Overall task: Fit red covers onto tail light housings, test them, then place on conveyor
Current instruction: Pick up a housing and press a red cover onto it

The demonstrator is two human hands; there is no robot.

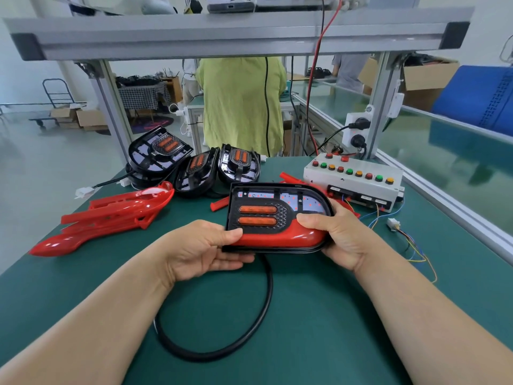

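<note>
Head view: my left hand (204, 250) grips the near-left corner of the tail light housing (277, 200), with the thumb on top and the fingers underneath. My right hand (338, 234) grips the rounded right end, with the thumb laid across the red cover (277, 239). Both grips are closed on this one assembly, which is held tilted toward me over the centre of the table (333, 315). The red cover lies along the near edge of the housing, and the LED board behind it is exposed. A black cable (249, 337) loops across the table below the housing. Loose red covers (111, 215) lie at left, with three further housings (194, 165) behind them. The test box (352, 176) stands at right, beside the conveyor (444, 151).
</note>
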